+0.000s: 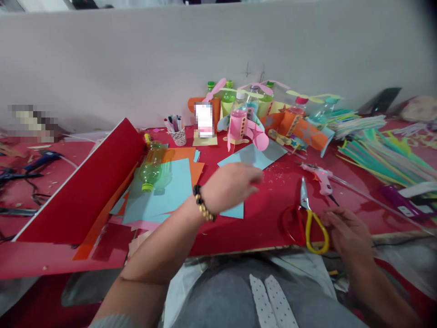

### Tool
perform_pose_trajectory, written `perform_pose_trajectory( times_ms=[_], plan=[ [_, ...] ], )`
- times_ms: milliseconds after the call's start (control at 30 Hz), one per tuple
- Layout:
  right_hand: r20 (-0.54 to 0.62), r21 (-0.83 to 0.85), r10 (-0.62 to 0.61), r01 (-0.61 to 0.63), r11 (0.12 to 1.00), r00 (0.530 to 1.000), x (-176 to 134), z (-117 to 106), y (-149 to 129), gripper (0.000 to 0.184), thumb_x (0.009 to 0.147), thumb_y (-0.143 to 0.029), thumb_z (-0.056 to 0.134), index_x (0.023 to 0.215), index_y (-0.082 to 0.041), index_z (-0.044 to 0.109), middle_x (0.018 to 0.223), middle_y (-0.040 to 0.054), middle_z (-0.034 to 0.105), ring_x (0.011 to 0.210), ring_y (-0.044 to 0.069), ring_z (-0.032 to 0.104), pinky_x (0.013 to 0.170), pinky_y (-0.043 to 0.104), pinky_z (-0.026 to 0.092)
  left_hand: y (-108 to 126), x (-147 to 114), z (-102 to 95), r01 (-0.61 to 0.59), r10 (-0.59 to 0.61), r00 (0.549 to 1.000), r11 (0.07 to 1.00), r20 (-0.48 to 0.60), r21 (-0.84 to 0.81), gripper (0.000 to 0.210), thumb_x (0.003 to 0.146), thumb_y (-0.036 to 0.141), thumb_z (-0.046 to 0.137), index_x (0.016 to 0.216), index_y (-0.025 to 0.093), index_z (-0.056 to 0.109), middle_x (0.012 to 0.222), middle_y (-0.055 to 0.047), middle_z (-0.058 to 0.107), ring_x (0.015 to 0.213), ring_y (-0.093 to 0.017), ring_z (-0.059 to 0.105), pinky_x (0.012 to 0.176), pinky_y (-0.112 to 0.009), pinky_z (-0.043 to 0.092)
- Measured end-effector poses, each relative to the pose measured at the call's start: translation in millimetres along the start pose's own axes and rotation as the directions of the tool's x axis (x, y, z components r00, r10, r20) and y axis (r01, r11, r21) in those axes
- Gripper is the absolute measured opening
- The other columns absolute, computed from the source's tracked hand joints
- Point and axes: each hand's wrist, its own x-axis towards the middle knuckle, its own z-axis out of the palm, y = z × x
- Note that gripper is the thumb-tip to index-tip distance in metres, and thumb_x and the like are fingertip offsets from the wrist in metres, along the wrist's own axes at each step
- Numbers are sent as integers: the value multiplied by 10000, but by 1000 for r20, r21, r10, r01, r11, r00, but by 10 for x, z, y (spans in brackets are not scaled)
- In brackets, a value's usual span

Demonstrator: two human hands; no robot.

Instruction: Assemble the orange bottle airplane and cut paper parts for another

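Observation:
My left hand (235, 184), with a beaded bracelet (204, 205) at the wrist, hangs over the table's middle. Its fingers bend downward and are blurred, so I cannot tell whether they hold anything. Below and behind it lie light blue paper sheets (259, 155). At the front edge on the right, my right hand (351, 230) has its thumb and fingers pressed together. They are right beside the yellow handle of the scissors (317, 234); whether they grip it is unclear. Just beyond the scissors lies a pink glue gun (319, 176) with a clear glue stick.
A green plastic bottle (152, 166) lies on blue and orange paper at left, beside a slanted red board (82, 191). Bottle crafts with paper propellers (239, 125) stand at the back, near a pen cup (177, 135). Pipe cleaners (392, 159) are heaped at right.

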Motion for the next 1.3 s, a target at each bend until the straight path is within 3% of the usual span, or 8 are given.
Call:
perform_pose_trajectory(
  times_ms=[133,233,367,633,833,933,1167,1300],
  plan=[
    [7,31,-21,21,999,1000,15,2,31,230,624,-275,802,789,-176,675,598,-10,578,564,104,506,545,217,404,-708,344,382,262,-278,941,960,192,102,320,760,268,675,1060,179,609,1054,-66,640,933,-208,609,802,-309,467],
    [22,32,-9,9,999,1000,1,22,6,209,649,-276,790,792,-178,673,594,-14,563,565,105,499,539,215,400,-903,359,626,302,-324,924,944,204,132,442,682,268,737,1086,150,603,1093,-110,614,976,-248,595,809,-322,465],
    [19,20,-1,1,1000,1000,-8,27,-11,210,647,-285,793,783,-184,670,589,-14,558,548,114,495,524,235,403,-933,312,728,306,-325,926,944,190,122,441,668,246,723,1082,154,603,1026,-96,634,968,-253,584,801,-320,458],
    [-4,6,6,-6,1000,1000,-5,31,-6,235,637,-320,802,779,-189,667,606,-14,565,558,112,496,531,233,405,-1013,266,762,282,-286,941,958,178,49,163,676,213,668,836,197,641,909,-42,645,873,-213,590,735,-290,454],
    [5,-10,4,-4,1000,1000,-4,45,-23,244,637,-345,807,761,-189,666,585,-18,559,557,106,491,524,211,395,-998,194,810,281,-280,953,960,116,7,536,667,186,677,1192,187,569,1085,-72,606,979,-218,571,833,-303,460],
    [12,-5,5,-5,1000,1000,5,22,-8,249,638,-348,808,773,-195,666,591,-22,563,564,100,495,538,195,402,-1013,185,828,270,-267,955,963,126,-2,584,669,177,672,1240,187,549,1047,-59,626,993,-227,558,858,-312,450],
    [15,2,10,-10,1000,1000,-4,25,-3,255,632,-346,810,779,-195,666,606,-22,562,576,100,493,542,188,414,-993,196,822,274,-268,949,961,165,-20,331,653,149,616,977,202,653,900,-35,639,902,-227,557,788,-315,436],
    [13,9,2,-2,1000,1000,0,38,-3,253,628,-349,808,767,-193,666,597,-20,554,565,109,482,531,210,410,-968,195,743,262,-243,953,961,179,-93,177,651,130,589,816,182,621,881,-32,620,831,-187,565,739,-286,441]
  ],
)
